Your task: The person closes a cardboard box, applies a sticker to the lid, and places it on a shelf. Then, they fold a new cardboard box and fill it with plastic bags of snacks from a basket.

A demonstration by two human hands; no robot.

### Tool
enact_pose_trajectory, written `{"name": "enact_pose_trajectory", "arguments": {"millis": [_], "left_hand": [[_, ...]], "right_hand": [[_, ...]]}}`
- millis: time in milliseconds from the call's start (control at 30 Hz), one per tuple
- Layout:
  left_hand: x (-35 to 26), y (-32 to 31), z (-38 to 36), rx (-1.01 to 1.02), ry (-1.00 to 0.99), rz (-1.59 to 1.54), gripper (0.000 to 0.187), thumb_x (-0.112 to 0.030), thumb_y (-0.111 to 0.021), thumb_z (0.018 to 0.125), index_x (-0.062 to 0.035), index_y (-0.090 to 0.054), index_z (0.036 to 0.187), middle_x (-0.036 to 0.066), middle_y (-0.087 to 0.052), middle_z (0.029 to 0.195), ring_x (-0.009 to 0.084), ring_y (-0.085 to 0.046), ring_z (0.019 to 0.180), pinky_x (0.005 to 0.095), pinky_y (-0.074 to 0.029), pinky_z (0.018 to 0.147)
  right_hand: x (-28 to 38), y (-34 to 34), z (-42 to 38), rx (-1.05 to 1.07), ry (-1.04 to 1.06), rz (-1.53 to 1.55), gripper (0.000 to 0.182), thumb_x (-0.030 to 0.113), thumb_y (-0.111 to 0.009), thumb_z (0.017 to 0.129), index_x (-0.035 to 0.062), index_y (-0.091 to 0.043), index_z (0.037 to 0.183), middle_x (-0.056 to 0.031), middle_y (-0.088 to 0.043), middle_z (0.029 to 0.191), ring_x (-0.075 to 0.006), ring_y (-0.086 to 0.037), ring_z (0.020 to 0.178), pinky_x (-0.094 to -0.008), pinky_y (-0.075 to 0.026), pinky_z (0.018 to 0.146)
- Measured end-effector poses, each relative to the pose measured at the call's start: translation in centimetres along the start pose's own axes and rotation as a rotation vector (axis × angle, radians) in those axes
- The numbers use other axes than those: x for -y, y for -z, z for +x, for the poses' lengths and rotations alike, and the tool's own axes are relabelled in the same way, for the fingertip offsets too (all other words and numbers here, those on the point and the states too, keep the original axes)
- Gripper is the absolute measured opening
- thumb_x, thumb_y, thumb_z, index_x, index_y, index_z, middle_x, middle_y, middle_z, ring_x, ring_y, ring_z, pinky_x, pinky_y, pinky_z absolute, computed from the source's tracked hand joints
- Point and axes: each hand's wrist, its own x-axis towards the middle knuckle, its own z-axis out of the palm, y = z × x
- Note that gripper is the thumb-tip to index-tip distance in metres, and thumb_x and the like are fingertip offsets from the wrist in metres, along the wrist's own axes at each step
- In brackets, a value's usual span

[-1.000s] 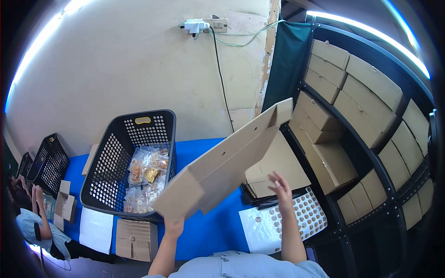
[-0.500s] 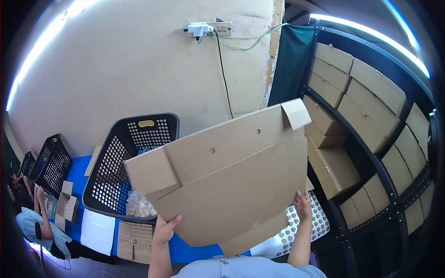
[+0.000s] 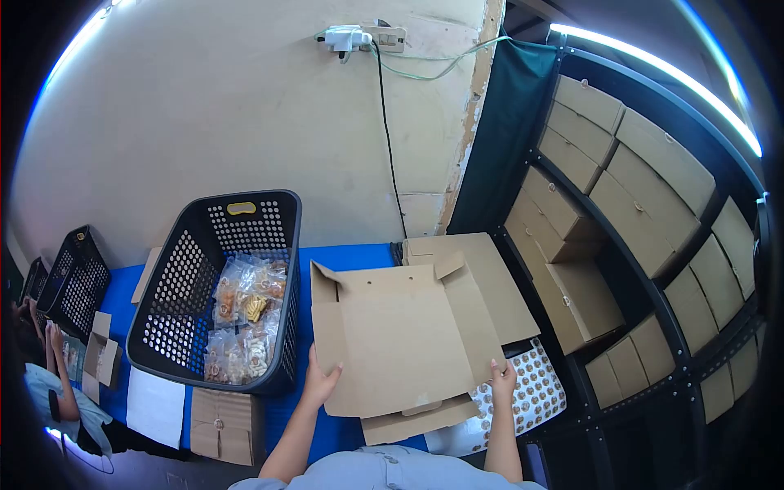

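I have the creased cardboard blank [image 3: 400,351] held above the blue worktop [image 3: 347,256], just right of the black perforated basket [image 3: 273,359]. My left hand [image 3: 321,382] pinches its left edge between thumb and fingers; my right hand [image 3: 503,380] pinches the lower right side, likewise closed down to the board's thickness. The edge with two small holes points toward the wall, its corner flaps bent up, and a narrow panel points back at me. Its length and width look alike from my view, so I cannot tell the long axis. Right of the basket, past the blank, lie flat cardboard sheets [image 3: 506,286] and, nearer me, a sticker sheet [image 3: 535,384] with rows of round brown labels. Clear packets [image 3: 245,327] inside the basket carry round labels too; their print is too small for me to read.
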Motion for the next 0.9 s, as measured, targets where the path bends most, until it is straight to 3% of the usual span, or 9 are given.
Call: {"name": "enact_pose_trajectory", "arguments": {"millis": [300,433,567,600,667,733,800,833,900], "left_hand": [[9.4,4.4,-1.9,0.031,0.357,0.528,0.09,-0.008,-0.065,0.078,0.0023,-0.007,0.147,0.03,-0.046,0.132,0.0405,-0.049,0.122,0.0393,-0.04,0.104],[9.2,4.4,-2.7,-0.002,0.266,0.601,0.095,-0.008,-0.065,0.076,0.0017,-0.004,0.148,0.03,-0.036,0.14,0.0409,-0.039,0.13,0.0403,-0.034,0.108],[3.6,1.7,-3.7,-0.049,0.101,1.017,0.085,-0.009,-0.064,0.077,-0.0026,-0.018,0.148,0.03,-0.032,0.141,0.0424,-0.038,0.13,0.0405,-0.034,0.108],[2.5,0.8,-4.5,-0.047,0.106,1.016,0.085,-0.009,-0.064,0.077,-0.0026,-0.018,0.148,0.03,-0.032,0.141,0.0424,-0.038,0.13,0.0405,-0.034,0.108],[1.4,-0.6,-5.7,0.111,-0.141,0.961,0.059,-0.01,-0.063,0.079,-0.0048,-0.042,0.134,0.024,-0.038,0.139,0.0399,-0.042,0.126,0.0421,-0.039,0.102],[3.5,-1.4,-6.6,0.743,0.373,0.546,0.034,-0.011,-0.06,0.082,-0.0046,-0.053,0.114,0.017,-0.045,0.134,0.037,-0.045,0.123,0.0436,-0.045,0.094],[5.2,-2.4,-8.7,1.19,0.209,0.665,0.027,-0.015,-0.059,0.083,-0.0072,-0.053,0.108,0.012,-0.048,0.131,0.0336,-0.047,0.119,0.0432,-0.048,0.089],[5.8,-2.2,-9.8,1.188,0.211,0.664,0.027,-0.015,-0.059,0.083,-0.0072,-0.053,0.108,0.012,-0.048,0.131,0.0336,-0.047,0.119,0.0432,-0.048,0.089],[7.1,-1.4,-11.6,1.132,-0.329,0.678,0.029,-0.016,-0.059,0.083,-0.0086,-0.054,0.11,0.012,-0.048,0.13,0.0313,-0.047,0.119,0.0414,-0.048,0.09]], "right_hand": [[-2.1,-8.0,-5.9,0.277,0.219,-0.355,0.043,0.014,-0.056,0.095,0.003,-0.047,0.136,-0.0143,-0.068,0.094,-0.0182,-0.064,0.076,-0.0279,-0.05,0.069],[-2.7,-9.7,-8.0,0.433,0.146,-0.673,0.057,0.01,-0.048,0.096,0.0099,-0.024,0.148,-0.0288,-0.064,0.097,-0.0428,-0.063,0.079,-0.0425,-0.051,0.075],[-1.6,-9.8,-8.1,0.485,-0.019,-0.715,0.061,0.011,-0.048,0.095,0.0057,-0.019,0.148,-0.0295,-0.054,0.124,-0.0429,-0.058,0.106,-0.0444,-0.047,0.09],[-1.7,-9.6,-8.1,0.429,0.155,-0.817,0.059,0.012,-0.048,0.095,0.0026,-0.021,0.147,-0.0301,-0.046,0.131,-0.0435,-0.053,0.11,-0.0441,-0.044,0.094],[-1.6,-9.7,-8.1,0.373,0.329,-0.915,0.058,0.013,-0.048,0.095,-0.0006,-0.024,0.146,-0.0306,-0.039,0.138,-0.0441,-0.049,0.115,-0.0439,-0.041,0.098],[-0.4,-10.1,-8.4,0.309,0.445,-0.912,0.051,0.014,-0.05,0.094,-0.0056,-0.036,0.139,-0.0297,-0.034,0.141,-0.0442,-0.043,0.12,-0.0458,-0.038,0.1],[0.7,-10.4,-8.6,0.297,0.473,-0.91,0.041,0.014,-0.05,0.094,-0.0066,-0.045,0.13,-0.0286,-0.038,0.138,-0.0439,-0.044,0.117,-0.0468,-0.038,0.097],[1.2,-10.5,-8.6,0.282,0.501,-0.905,0.034,0.014,-0.05,0.095,-0.0075,-0.055,0.12,-0.0275,-0.043,0.135,-0.0437,-0.044,0.115,-0.0478,-0.039,0.094],[2.0,-10.6,-8.2,0.281,0.485,-0.895,0.027,0.016,-0.049,0.095,-0.0074,-0.058,0.108,-0.0274,-0.05,0.124,-0.0425,-0.049,0.109,-0.0482,-0.041,0.089]]}}
